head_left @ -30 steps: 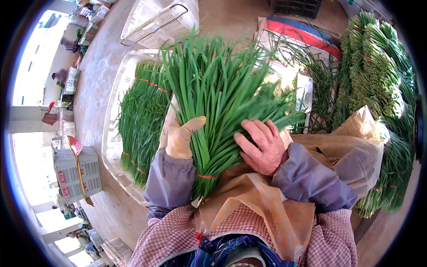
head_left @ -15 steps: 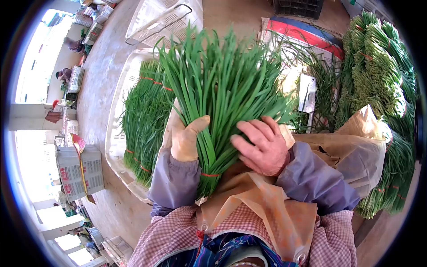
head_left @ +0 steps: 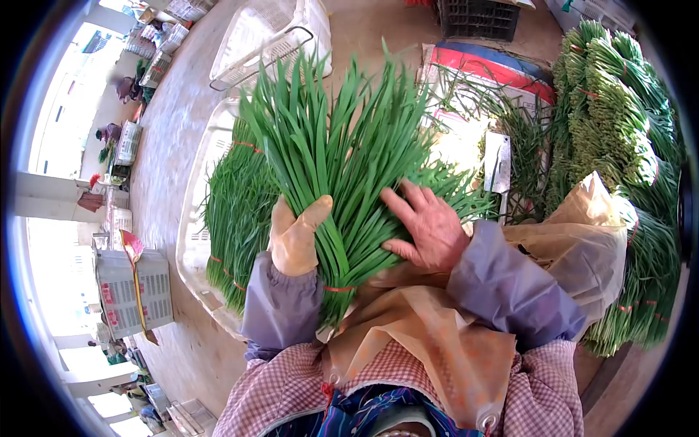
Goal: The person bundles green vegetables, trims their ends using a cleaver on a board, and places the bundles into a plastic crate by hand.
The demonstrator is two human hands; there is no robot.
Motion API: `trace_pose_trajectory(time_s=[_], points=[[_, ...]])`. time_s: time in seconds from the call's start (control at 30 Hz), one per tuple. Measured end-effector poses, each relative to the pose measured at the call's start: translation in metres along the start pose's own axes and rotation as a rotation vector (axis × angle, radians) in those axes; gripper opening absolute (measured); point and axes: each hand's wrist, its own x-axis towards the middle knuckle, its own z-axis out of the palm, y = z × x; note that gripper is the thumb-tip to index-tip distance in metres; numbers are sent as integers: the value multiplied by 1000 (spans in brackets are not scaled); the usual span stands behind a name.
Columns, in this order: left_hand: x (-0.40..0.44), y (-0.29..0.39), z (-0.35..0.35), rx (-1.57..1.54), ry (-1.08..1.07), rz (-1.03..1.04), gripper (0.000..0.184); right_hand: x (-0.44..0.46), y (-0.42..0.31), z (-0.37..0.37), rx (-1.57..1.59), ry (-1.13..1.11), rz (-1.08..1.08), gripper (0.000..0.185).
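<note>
A large bunch of garlic chives stands fanned out in front of my apron, a red band around its lower stems. My left hand, in a pale glove, is closed around the bunch's left side, thumb over the leaves. On the right side of the bunch, my bare right hand rests against the leaves with fingers and thumb spread. Some leaves splay out beyond that hand. Banded chives lie in a white crate to the left.
A cleaver lies among loose leaves on a mat to the right. Stacked bunches rise at the far right. An upright white crate and a black crate stand ahead. Distant people appear at the left.
The bunch and my left hand have shifted slightly left. My right hand has moved up a little, its thumb now apart from the fingers, and leaves spread out more on the right.
</note>
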Motion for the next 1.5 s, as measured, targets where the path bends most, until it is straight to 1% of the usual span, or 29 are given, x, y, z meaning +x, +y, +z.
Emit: trace_pose_trajectory(time_s=[0.03,0.07,0.1,0.17,0.23,0.27,0.37,0.43,0.47,0.57,0.63,0.7,0.8,0.83,0.9,0.93,0.97,1.03,1.1,1.17,1.23,1.3,1.33,1.43,1.5], points=[[-2,9,5,75,-21,25,36,6,6,-2,29,7,5,78],[-4,12,13,240,-5,114,34,17,13,-7,98,-57,5,82],[-9,21,26,408,-50,127,36,26,20,-9,96,-7,-65,78],[-19,39,54,741,-142,158,40,45,45,-3,76,136,-298,69],[-8,30,61,1069,-628,639,54,52,58,0,90,116,-342,65],[-9,27,61,1276,-838,751,74,50,59,-2,105,103,-332,62],[1,48,42,795,-968,738,81,40,61,-5,173,91,-245,56],[-14,63,13,645,-629,603,89,33,58,-11,241,100,-156,51],[-9,79,-1,1062,-551,694,101,30,57,-12,277,115,-117,49],[-3,48,-14,1449,-506,636,113,20,58,-17,371,197,-2,42],[-7,23,3,1599,-574,353,122,13,63,-22,431,278,89,38],[-9,-2,-2,1519,-498,351,122,3,81,-33,479,398,221,33],[-14,-7,-1,1472,-472,313,120,-25,137,-56,535,633,468,27],[-14,-7,-1,1499,-461,315,121,-38,158,-67,530,718,535,25],[-18,-9,0,1546,-442,308,122,-65,188,-100,513,905,587,21],[-20,-10,1,1543,-430,302,121,-74,189,-120,506,988,565,19],[-21,-12,3,1540,-419,298,119,-74,161,-146,602,1047,609,18],[-21,-14,7,1554,-394,299,115,-67,118,-165,506,997,452,18],[-23,-15,13,1591,-375,304,111,-49,65,-156,594,704,321,15],[-25,-16,16,1600,-365,322,109,-37,41,-137,276,393,223,13],[-27,-16,17,1610,-354,329,108,-31,48,-107,159,306,242,15],[-30,-16,15,1618,-340,323,107,-32,50,-92,297,186,347,17],[-31,-16,15,1624,-334,318,107,-32,49,-85,383,201,358,19],[-33,-16,17,1640,-328,312,106,-27,47,-77,395,194,399,17],[-33,-16,19,1656,-326,314,104,-26,47,-73,417,219,377,14]])
